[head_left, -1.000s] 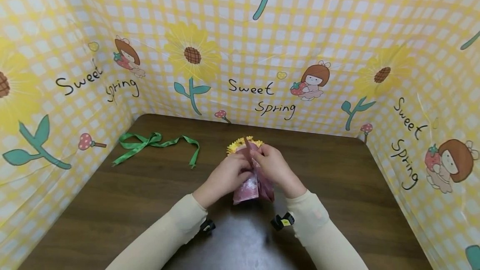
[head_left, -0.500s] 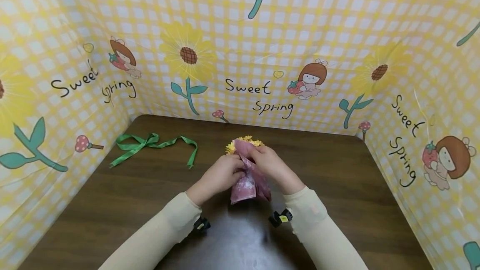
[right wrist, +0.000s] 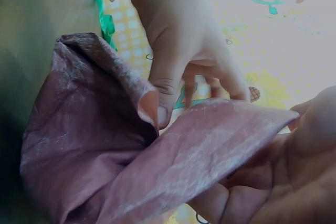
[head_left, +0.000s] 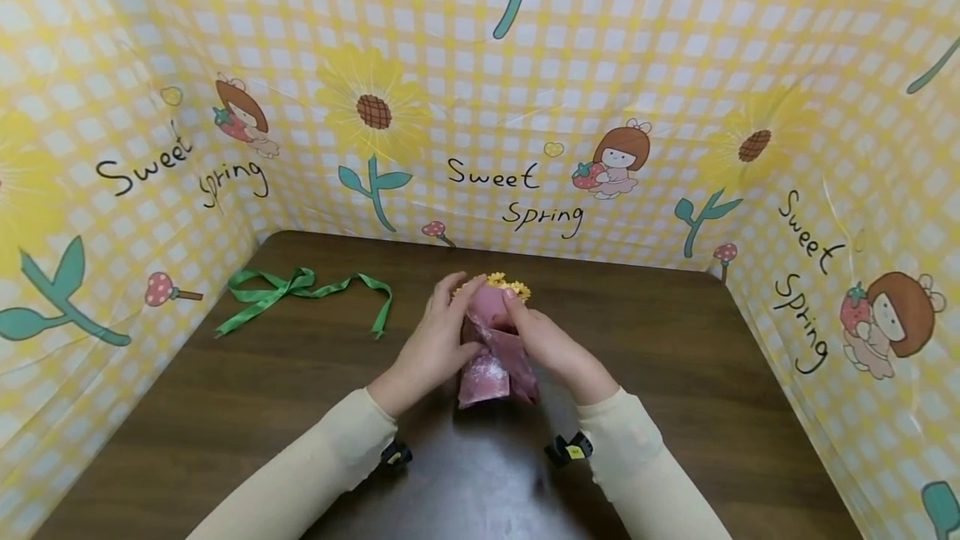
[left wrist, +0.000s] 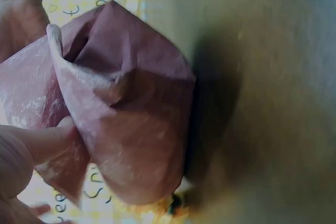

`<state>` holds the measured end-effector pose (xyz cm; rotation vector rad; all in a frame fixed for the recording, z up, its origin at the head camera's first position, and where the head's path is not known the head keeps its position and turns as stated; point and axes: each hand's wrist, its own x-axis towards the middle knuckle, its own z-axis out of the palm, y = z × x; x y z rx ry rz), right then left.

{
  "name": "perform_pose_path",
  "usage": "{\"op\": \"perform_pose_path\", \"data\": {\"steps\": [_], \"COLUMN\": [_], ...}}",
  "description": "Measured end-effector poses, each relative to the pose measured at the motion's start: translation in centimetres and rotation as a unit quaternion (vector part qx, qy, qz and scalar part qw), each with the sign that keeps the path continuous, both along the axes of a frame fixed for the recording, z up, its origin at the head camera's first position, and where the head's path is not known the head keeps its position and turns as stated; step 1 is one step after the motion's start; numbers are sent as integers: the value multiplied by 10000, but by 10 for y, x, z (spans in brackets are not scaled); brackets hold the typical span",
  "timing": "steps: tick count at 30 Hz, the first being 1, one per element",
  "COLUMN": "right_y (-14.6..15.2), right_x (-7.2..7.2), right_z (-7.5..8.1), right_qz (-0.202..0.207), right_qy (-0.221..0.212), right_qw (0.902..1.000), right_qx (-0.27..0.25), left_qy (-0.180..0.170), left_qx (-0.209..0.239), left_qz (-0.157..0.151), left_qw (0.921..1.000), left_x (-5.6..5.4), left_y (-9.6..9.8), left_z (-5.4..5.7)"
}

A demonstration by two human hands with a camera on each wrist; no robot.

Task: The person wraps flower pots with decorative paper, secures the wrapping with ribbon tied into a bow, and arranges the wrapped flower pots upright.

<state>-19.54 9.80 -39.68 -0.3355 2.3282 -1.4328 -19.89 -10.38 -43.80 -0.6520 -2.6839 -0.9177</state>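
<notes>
Between both hands at the table's middle is a small bouquet wrapped in mauve-pink paper (head_left: 486,377), with yellow flowers (head_left: 516,288) showing at its far end. My left hand (head_left: 431,336) cups the wrap's left side. Its thumb (left wrist: 55,139) presses on the paper near a fold. On the other side, my right hand (head_left: 551,340) holds the paper's upper flap, thumb on top. Seen from the right wrist, the flap (right wrist: 194,150) stretches from the left thumb (right wrist: 165,103) across to the right palm (right wrist: 289,182). The paper hides the stems and most flowers.
A green ribbon (head_left: 277,294) lies loosely looped on the dark wooden table (head_left: 645,315), to the left of the bouquet. Yellow checked cloth (head_left: 487,73) with printed flowers stands as walls at the back and both sides.
The paper's upper flap, edge-on earlier, has been turned over and now lies broad over the front. My left hand has shifted up and spread its fingers around the wrap's left side.
</notes>
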Motion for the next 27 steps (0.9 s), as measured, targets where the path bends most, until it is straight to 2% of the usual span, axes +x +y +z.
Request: {"op": "perform_pose_path", "data": {"steps": [3, 5, 7, 12, 17, 20, 22, 24, 27], "right_y": [-1, -1, -2, 0, 9, 19, 26, 30, 32], "right_x": [3, 6, 8, 10, 10, 15, 21, 29, 42], "right_z": [-2, -3, -4, -11, -21, -31, -36, -40, -42], "right_qz": [-47, -179, -344, -623, -476, -172, 14, 97, -44], "right_qy": [190, 282, 419, 746, 838, 1067, 1516, 2054, 2536], "right_qw": [9998, 9993, 9982, 9949, 9950, 9932, 9884, 9779, 9601], "right_qx": [92, 149, 242, 261, -251, -432, -123, 386, 1179], "left_qy": [603, 784, 745, 570, 566, 547, 538, 509, 405], "left_qx": [-601, -865, -1047, -1243, -1241, -1354, -1474, -1592, -1706], "left_qz": [-324, -604, -794, -1005, -1283, -1476, -1620, -1760, -1991], "left_qw": [9958, 9913, 9885, 9855, 9823, 9782, 9742, 9701, 9642], "left_x": [-3, -6, -8, -12, -15, -17, -19, -21, -25], "left_y": [-2, -2, -3, -6, -11, -14, -15, -16, -18], "left_z": [3, 6, 7, 7, 7, 8, 9, 11, 15]}}
